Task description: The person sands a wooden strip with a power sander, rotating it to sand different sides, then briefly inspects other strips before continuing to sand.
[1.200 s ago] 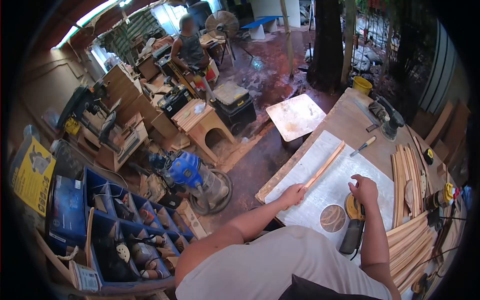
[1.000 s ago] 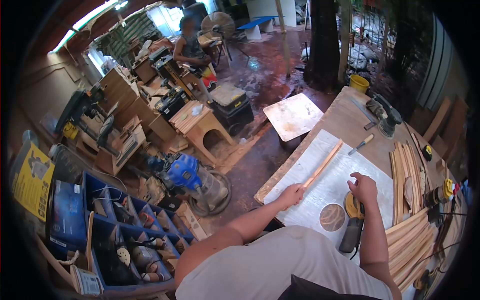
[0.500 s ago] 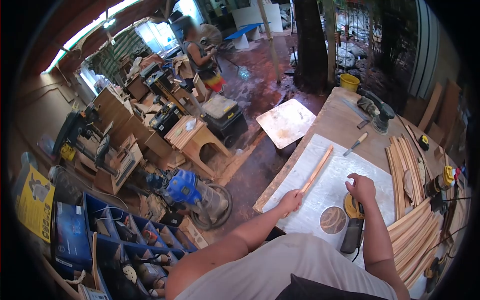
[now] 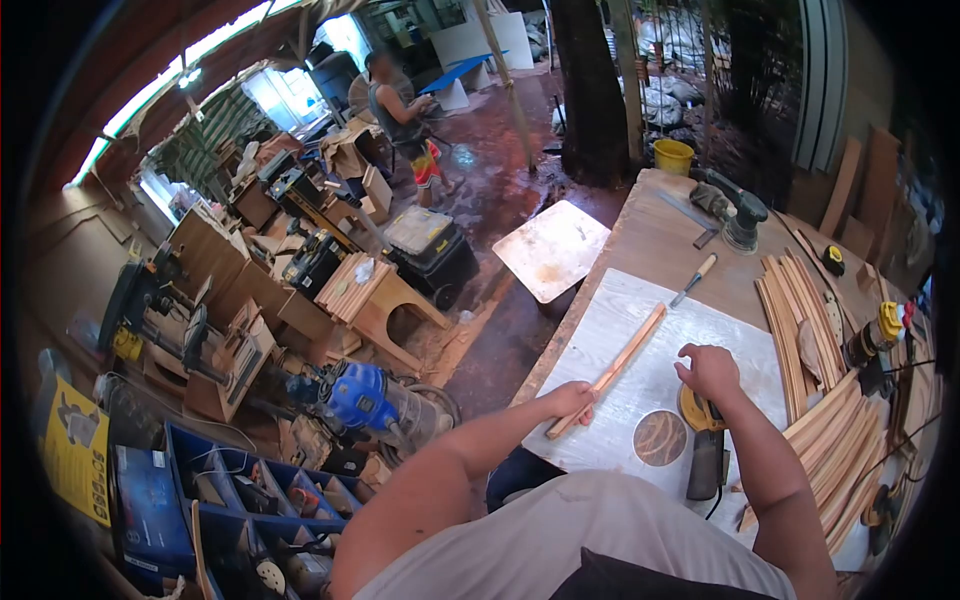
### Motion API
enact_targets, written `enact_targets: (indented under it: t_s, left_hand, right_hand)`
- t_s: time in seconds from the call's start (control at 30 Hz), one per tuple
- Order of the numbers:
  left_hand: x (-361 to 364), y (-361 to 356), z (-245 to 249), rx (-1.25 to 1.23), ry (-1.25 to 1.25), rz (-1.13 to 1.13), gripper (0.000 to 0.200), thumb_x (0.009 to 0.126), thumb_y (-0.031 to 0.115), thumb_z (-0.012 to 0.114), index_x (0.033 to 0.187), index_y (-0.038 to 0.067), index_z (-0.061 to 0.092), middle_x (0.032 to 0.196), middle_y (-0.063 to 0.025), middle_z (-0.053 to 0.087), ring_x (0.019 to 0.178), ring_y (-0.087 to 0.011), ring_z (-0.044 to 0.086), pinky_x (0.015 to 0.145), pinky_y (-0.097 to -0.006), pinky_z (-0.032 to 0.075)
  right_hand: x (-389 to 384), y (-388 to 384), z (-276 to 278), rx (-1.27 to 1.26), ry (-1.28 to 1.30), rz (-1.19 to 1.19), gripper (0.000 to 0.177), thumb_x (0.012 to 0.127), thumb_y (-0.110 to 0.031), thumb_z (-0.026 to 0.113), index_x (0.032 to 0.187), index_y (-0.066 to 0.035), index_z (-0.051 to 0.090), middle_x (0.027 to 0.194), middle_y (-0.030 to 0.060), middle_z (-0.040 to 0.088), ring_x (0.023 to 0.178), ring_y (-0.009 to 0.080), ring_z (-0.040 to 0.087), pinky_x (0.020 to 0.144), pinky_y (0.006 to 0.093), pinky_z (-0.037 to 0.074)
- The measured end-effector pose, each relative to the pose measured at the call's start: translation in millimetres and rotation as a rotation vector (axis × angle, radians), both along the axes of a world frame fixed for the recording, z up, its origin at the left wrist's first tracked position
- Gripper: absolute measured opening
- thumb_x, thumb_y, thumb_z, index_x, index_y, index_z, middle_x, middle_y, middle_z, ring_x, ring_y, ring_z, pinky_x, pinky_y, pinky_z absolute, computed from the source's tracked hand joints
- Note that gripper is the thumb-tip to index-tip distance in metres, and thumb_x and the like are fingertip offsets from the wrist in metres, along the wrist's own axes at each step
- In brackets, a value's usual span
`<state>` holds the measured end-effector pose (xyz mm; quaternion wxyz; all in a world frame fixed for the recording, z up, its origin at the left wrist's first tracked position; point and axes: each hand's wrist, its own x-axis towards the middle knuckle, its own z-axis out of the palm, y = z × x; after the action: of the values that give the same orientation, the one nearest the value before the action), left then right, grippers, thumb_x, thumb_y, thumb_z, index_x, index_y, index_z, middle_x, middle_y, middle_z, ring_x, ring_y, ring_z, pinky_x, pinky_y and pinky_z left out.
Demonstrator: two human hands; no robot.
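Note:
My left hand [image 4: 572, 401] is wrapped round the lower end of a narrow wooden strip [image 4: 632, 342], which slants away from me over a silvery sheet [image 4: 610, 310]. Just past the strip's far tip lies a chisel [image 4: 692, 281] with a wooden handle. My right hand [image 4: 712, 373] hovers by the head of a yellow and black power sander [image 4: 706, 462], its fingers bent but apart, holding nothing. Beside the sander, a round hole or disc [image 4: 660, 438] shows in the sheet.
Bundles of wooden strips [image 4: 835, 470] cover the table's right side. Farther back are another sander [image 4: 743, 226], a metal square [image 4: 690, 218] and a yellow bucket [image 4: 673, 155]. A blue shop vacuum [image 4: 360, 400] and divided tool box [image 4: 235, 500] stand left. A person [image 4: 400, 120] stands in the background.
The view has shifted slightly. The wooden strip has moved up toward the chisel, and its near end now sticks out below my left hand. My right hand stays near the sander.

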<state>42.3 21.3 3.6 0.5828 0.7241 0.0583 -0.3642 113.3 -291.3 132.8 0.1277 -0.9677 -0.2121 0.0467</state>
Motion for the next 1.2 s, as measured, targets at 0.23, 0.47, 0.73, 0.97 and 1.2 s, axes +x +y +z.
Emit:
enact_targets:
  t_s: [0.23, 0.47, 0.73, 0.97, 1.2]
  left_hand:
    - [-16.4, -10.9, 1.3, 0.036, -0.175, 0.146, 0.031, 0.104, 0.031, 0.053, 0.102, 0.001, 0.057, 0.076, -0.0068, 0.064, 0.063, -0.0150, 0.066, 0.059, -0.0282, 0.055]
    - [-27.2, -15.3, 7.2, 0.086, -0.247, 0.255, 0.030, 0.104, 0.030, 0.055, 0.102, 0.000, 0.059, 0.075, -0.0060, 0.064, 0.060, -0.0130, 0.064, 0.056, -0.0274, 0.052]
    - [-24.5, -10.1, -5.2, 0.058, -0.301, 0.282, 0.028, 0.103, 0.028, 0.055, 0.101, 0.001, 0.059, 0.075, -0.0053, 0.063, 0.061, -0.0127, 0.063, 0.056, -0.0281, 0.052]
    - [-24.4, -3.8, 3.1, 0.035, -0.267, 0.185, 0.030, 0.105, 0.032, 0.052, 0.099, 0.003, 0.057, 0.075, -0.0042, 0.061, 0.060, -0.0129, 0.063, 0.056, -0.0279, 0.052]
    - [-40.8, 18.0, 13.9, 0.183, -0.162, -0.045, 0.033, 0.106, 0.039, 0.047, 0.099, 0.007, 0.053, 0.073, -0.0029, 0.054, 0.055, -0.0121, 0.057, 0.048, -0.0282, 0.048]
  right_hand:
    - [0.2, 3.4, 4.3, -0.048, 0.015, 0.033, 0.029, 0.089, -0.037, 0.067, 0.107, -0.015, 0.073, 0.086, 0.0113, 0.073, 0.091, 0.0299, 0.070, 0.083, 0.0434, 0.055]
    - [-2.3, 4.2, 11.9, 0.047, 0.057, -0.004, 0.030, 0.088, -0.035, 0.069, 0.107, -0.013, 0.073, 0.090, 0.0106, 0.073, 0.095, 0.0296, 0.068, 0.084, 0.0445, 0.054]
    - [-29.0, -18.3, 14.9, -0.122, 0.187, -0.375, 0.081, 0.074, -0.035, 0.080, 0.141, -0.009, 0.043, 0.125, 0.0246, 0.053, 0.113, 0.0436, 0.058, 0.093, 0.0488, 0.054]
    - [-34.3, -27.5, -1.9, -0.017, 0.044, -0.212, 0.075, 0.068, -0.026, 0.082, 0.132, -0.009, 0.047, 0.123, 0.0215, 0.053, 0.111, 0.0404, 0.058, 0.092, 0.0478, 0.054]
    - [-46.3, -22.2, 7.5, 0.008, 0.028, -0.272, 0.072, 0.067, -0.023, 0.084, 0.129, -0.011, 0.049, 0.121, 0.0189, 0.053, 0.110, 0.0411, 0.057, 0.089, 0.0487, 0.055]
